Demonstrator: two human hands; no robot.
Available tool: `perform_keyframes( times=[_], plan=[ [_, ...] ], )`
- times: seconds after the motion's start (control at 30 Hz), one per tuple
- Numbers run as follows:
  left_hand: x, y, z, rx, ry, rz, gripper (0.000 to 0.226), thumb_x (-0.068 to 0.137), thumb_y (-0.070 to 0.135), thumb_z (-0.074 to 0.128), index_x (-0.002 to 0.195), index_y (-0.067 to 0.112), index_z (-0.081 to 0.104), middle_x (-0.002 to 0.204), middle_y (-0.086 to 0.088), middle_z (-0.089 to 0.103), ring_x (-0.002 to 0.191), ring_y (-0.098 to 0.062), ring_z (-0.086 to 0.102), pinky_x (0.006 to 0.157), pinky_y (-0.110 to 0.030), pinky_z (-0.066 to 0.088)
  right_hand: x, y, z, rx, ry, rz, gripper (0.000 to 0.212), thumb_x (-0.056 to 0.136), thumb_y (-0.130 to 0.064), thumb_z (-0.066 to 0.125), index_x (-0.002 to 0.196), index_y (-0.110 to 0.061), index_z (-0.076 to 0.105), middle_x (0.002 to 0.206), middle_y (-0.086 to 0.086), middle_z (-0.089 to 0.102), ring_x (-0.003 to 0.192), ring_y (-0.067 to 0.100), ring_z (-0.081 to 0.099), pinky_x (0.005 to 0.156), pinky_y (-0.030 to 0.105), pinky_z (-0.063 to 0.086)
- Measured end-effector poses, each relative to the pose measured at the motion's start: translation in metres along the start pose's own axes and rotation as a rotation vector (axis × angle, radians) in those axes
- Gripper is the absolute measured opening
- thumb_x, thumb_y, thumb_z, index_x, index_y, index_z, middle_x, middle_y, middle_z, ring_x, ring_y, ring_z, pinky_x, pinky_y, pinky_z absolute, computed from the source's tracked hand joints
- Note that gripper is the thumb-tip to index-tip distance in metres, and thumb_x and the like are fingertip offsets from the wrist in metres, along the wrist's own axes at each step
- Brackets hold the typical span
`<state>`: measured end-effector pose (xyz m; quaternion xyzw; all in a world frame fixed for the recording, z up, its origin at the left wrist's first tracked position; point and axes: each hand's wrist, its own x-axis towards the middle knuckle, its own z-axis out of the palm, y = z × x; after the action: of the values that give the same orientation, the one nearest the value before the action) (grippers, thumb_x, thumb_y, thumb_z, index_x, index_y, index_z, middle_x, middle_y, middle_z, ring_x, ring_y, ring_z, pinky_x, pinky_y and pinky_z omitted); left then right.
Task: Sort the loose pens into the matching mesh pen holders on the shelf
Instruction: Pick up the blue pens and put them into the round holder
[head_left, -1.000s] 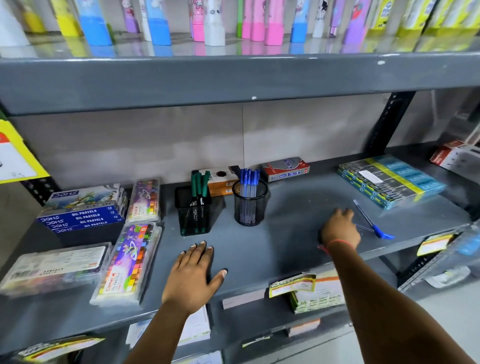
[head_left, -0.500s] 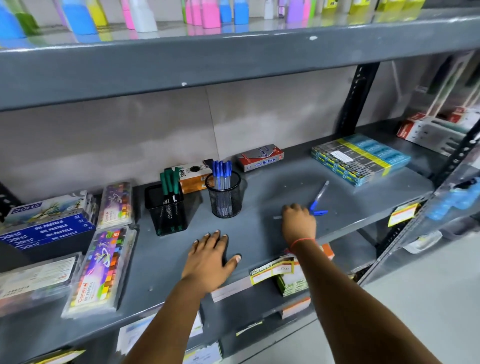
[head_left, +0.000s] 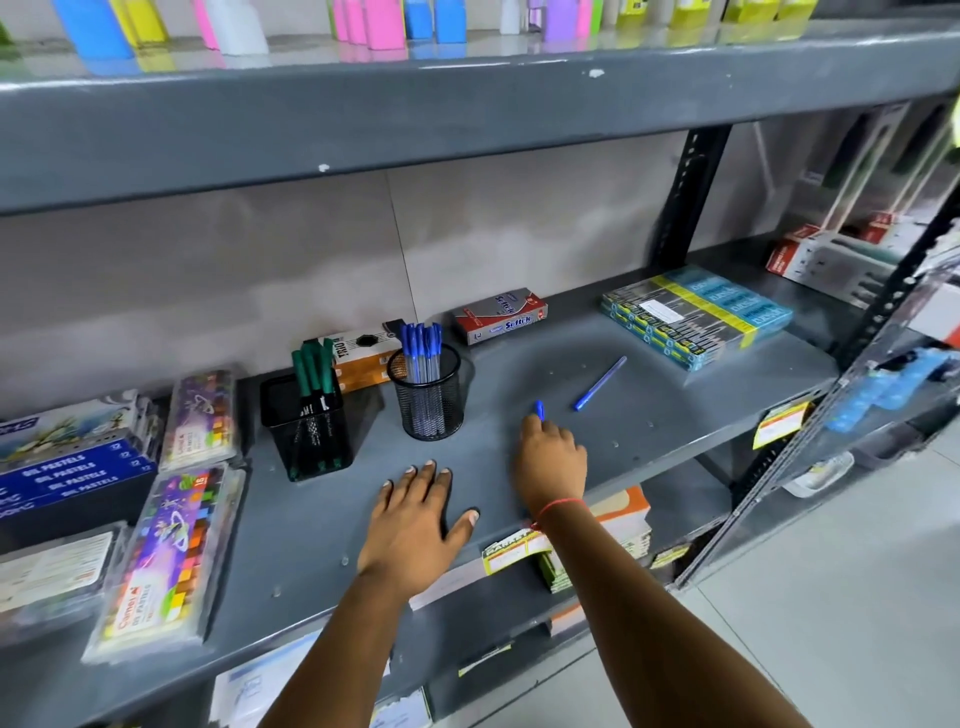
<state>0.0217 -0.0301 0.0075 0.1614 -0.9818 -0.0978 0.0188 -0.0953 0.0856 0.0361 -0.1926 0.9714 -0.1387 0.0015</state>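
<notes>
Right grip (head_left: 549, 457): fingers curled around a blue pen (head_left: 540, 410), only its blue tip showing above the knuckles, just over the shelf (head_left: 675, 415).
Left grip (head_left: 415, 519): released, palm flat on the shelf, fingers spread, holding nothing.
Loose pen (head_left: 600, 383): blue, lying on the shelf at 1 o'clock of the right grip, apart from it.
Round mesh holder (head_left: 428, 395): blue pens upright, at 10 o'clock of the right grip.
Square mesh holder (head_left: 306, 426): green pens, at 9 o'clock of the round one.
Writing: "Softek" on the red-grey box (head_left: 498, 316); "OIL PASTELS" on the blue boxes (head_left: 67, 473); "Camel" on the pastel pack (head_left: 166, 556).
</notes>
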Motion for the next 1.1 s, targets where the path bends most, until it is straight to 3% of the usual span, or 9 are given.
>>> perform_keyframes(
  times=[0.13,0.33,0.47,0.53,0.7,0.8,0.93,1.03,1.1],
  plan=[
    [0.001,-0.001,-0.001,-0.005,-0.016,-0.003,0.095,0.064,0.068,-0.003,0.142,0.021,0.019,0.154,-0.002,0.015,0.139,-0.019,0.007,0.112,-0.037,0.002,0.008,0.005,-0.006,0.161,-0.029,0.101,0.045,0.091,0.001,0.036,0.136,-0.007,0.034,0.128,0.023,0.047,0.113,0.043,0.053,0.091,0.047,0.047],
    [0.0,-0.003,-0.002,-0.01,-0.016,0.007,0.095,0.063,0.069,-0.003,0.143,0.023,0.019,0.154,-0.001,0.014,0.139,-0.017,0.007,0.112,-0.035,0.003,0.033,-0.01,-0.044,0.66,-0.026,0.339,0.033,0.088,0.002,0.039,0.12,-0.002,0.047,0.122,0.029,0.057,0.11,0.046,0.057,0.091,0.043,0.049],
    [0.0,-0.003,-0.001,-0.023,0.018,0.001,0.093,0.065,0.069,0.0,0.142,0.023,0.022,0.153,-0.001,0.017,0.139,-0.018,0.011,0.112,-0.035,0.004,0.052,-0.05,-0.075,1.052,0.202,0.233,0.046,0.09,0.004,0.042,0.133,-0.012,0.044,0.115,0.022,0.062,0.104,0.036,0.061,0.08,0.033,0.046],
    [0.0,-0.004,0.0,-0.025,0.024,-0.002,0.093,0.065,0.069,0.0,0.142,0.023,0.022,0.153,-0.001,0.017,0.139,-0.018,0.011,0.112,-0.035,0.004,0.059,-0.072,-0.085,1.138,0.198,0.135,0.051,0.089,0.005,0.047,0.136,-0.015,0.04,0.105,0.017,0.063,0.092,0.032,0.062,0.079,0.034,0.05],
    [0.001,-0.004,0.001,-0.011,0.022,-0.013,0.092,0.065,0.07,0.0,0.142,0.024,0.021,0.154,0.001,0.015,0.139,-0.017,0.01,0.112,-0.034,0.002,0.072,-0.095,-0.066,0.844,0.065,-0.061,0.041,0.088,-0.001,0.052,0.127,-0.009,0.047,0.105,0.017,0.067,0.089,0.03,0.062,0.085,0.038,0.054],
    [0.002,-0.004,0.001,-0.02,0.027,-0.017,0.09,0.066,0.07,0.002,0.141,0.024,0.022,0.153,0.0,0.017,0.139,-0.017,0.011,0.112,-0.034,0.003,0.078,-0.076,-0.049,0.809,0.113,0.086,0.026,0.09,-0.009,0.049,0.114,-0.007,0.056,0.112,0.02,0.065,0.102,0.036,0.062,0.085,0.037,0.052],
    [0.001,-0.005,0.002,0.004,0.005,-0.011,0.072,0.083,0.066,0.021,0.142,0.025,0.019,0.154,0.001,0.014,0.139,-0.016,0.008,0.112,-0.034,0.001,0.082,-0.018,-0.025,0.339,0.169,0.311,0.035,0.088,-0.009,0.046,0.123,-0.01,0.054,0.132,0.019,0.048,0.122,0.039,0.044,0.098,0.044,0.042],
    [0.001,-0.005,0.002,0.005,0.019,-0.009,0.083,0.073,0.07,0.008,0.142,0.025,0.019,0.154,0.002,0.015,0.139,-0.016,0.009,0.112,-0.034,0.002,0.076,0.023,-0.003,0.153,0.021,0.388,0.038,0.094,-0.016,0.042,0.132,-0.009,0.046,0.15,0.02,0.027,0.138,0.04,0.023,0.112,0.046,0.027],
    [0.001,-0.005,0.002,-0.003,0.024,-0.004,0.09,0.066,0.07,0.001,0.141,0.025,0.021,0.154,0.002,0.016,0.138,-0.016,0.011,0.112,-0.034,0.003,0.071,0.037,0.005,0.081,0.02,0.344,0.039,0.097,-0.018,0.039,0.133,-0.003,0.044,0.147,0.024,0.033,0.136,0.04,0.028,0.112,0.046,0.028]
  ],
)
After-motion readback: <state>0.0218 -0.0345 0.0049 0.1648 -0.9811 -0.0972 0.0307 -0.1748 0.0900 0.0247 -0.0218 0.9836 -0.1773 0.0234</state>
